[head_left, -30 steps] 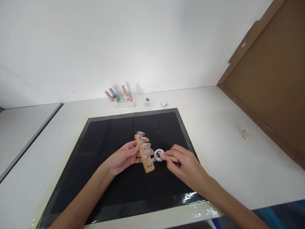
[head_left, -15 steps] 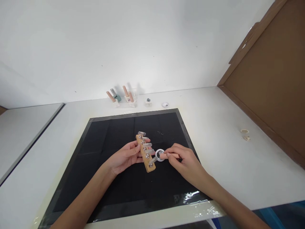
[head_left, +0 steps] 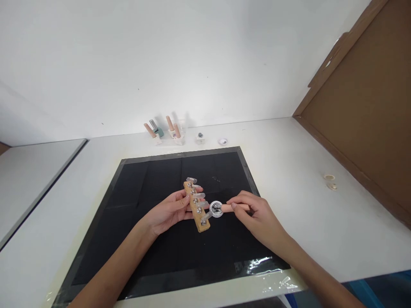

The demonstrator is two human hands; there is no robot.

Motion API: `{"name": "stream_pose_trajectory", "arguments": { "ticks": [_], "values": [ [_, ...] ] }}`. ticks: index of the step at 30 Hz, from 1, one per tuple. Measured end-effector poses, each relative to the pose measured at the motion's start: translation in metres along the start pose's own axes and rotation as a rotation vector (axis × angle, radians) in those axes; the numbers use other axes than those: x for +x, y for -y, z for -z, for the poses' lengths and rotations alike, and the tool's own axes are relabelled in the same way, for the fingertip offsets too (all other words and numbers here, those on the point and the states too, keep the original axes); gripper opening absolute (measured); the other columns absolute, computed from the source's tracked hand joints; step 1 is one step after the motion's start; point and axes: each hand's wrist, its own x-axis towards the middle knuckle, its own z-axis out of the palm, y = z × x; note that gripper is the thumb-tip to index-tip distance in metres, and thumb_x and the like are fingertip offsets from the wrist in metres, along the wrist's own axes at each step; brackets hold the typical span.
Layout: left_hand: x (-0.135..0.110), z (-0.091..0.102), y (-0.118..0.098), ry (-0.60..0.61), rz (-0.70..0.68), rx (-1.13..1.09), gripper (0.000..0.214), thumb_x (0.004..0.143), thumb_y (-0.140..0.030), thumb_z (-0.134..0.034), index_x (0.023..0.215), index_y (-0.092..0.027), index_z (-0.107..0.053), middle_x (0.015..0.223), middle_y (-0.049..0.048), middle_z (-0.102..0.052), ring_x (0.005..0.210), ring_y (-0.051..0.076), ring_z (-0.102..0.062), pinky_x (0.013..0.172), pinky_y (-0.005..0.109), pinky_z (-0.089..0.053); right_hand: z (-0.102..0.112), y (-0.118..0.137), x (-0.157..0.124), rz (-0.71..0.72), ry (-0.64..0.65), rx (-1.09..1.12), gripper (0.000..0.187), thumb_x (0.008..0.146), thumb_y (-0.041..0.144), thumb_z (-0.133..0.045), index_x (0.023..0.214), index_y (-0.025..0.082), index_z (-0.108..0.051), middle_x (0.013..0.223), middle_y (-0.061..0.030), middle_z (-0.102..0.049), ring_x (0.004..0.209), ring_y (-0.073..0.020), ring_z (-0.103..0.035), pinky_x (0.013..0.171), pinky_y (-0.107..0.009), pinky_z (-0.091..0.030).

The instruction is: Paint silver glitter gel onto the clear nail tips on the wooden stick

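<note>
My left hand (head_left: 173, 210) grips a wooden nail tip stand (head_left: 201, 225), its thumb on top and fingers beneath. Clear nail tips (head_left: 199, 195) stick out to the right from the metal balls along the stand. Between my fingers and thumb, my right hand (head_left: 253, 214) pinches a nail polish brush by its peach-coloured cap (head_left: 236, 208). The brush end reaches over a small round white pot (head_left: 216, 215) with silvery contents, close to the lowest nail tip. Whether the bristles touch the contents I cannot tell.
Black mat (head_left: 154, 239) with taped edges lies under my hands. Behind it stand several nail polish bottles (head_left: 157, 140), an uncapped bottle (head_left: 200, 139) and a small white dish (head_left: 222, 141). Two small round pieces (head_left: 329, 177) lie at the right, near a cardboard panel (head_left: 362, 115).
My right hand has drawn back slightly to the right with the brush, uncovering more of the pot. My left hand and the stand have hardly moved.
</note>
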Motion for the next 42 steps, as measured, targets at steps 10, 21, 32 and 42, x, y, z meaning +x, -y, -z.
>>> {"name": "stream_pose_trajectory", "arguments": {
  "ticks": [10,21,32,42],
  "values": [
    [0.0,-0.001,0.0,-0.006,0.002,-0.01,0.03,0.085,-0.026,-0.064,0.114,-0.017,-0.061,0.103,0.0093,-0.073,0.107,0.028,-0.064,0.091,0.041,-0.046,-0.007,0.002,-0.004,0.17,0.06,-0.121,0.022,0.088,0.013,-0.049,0.091,0.018,-0.07,0.073,-0.0023,-0.053,0.061,-0.0127,-0.053,0.052,-0.024,-0.043],
    [0.001,0.001,0.0,0.012,0.01,-0.013,0.03,0.086,-0.024,-0.062,0.115,-0.017,-0.06,0.104,0.0104,-0.072,0.112,0.031,-0.061,0.093,0.044,-0.045,-0.019,-0.003,-0.019,0.552,-0.027,-0.623,0.025,0.088,0.009,-0.048,0.107,0.008,-0.064,0.076,-0.0094,-0.064,0.063,-0.0171,-0.06,0.051,-0.027,-0.05],
    [0.0,-0.004,-0.002,-0.042,0.028,-0.017,0.035,0.08,-0.027,-0.07,0.113,-0.017,-0.063,0.101,0.0092,-0.073,0.109,0.03,-0.063,0.091,0.043,-0.046,-0.018,0.006,-0.014,0.436,-0.047,-0.634,0.022,0.089,0.011,-0.047,0.082,0.01,-0.068,0.06,-0.0033,-0.057,0.052,-0.0139,-0.053,0.047,-0.026,-0.039],
    [0.0,0.0,0.0,-0.049,0.022,0.008,0.038,0.079,-0.028,-0.071,0.114,-0.017,-0.063,0.101,0.0083,-0.072,0.101,0.027,-0.065,0.091,0.041,-0.045,0.005,0.018,0.006,0.05,0.229,-0.295,0.025,0.093,0.018,-0.045,0.089,0.019,-0.069,0.082,-0.0032,-0.06,0.062,-0.0123,-0.055,0.05,-0.024,-0.039]
  ]
}}
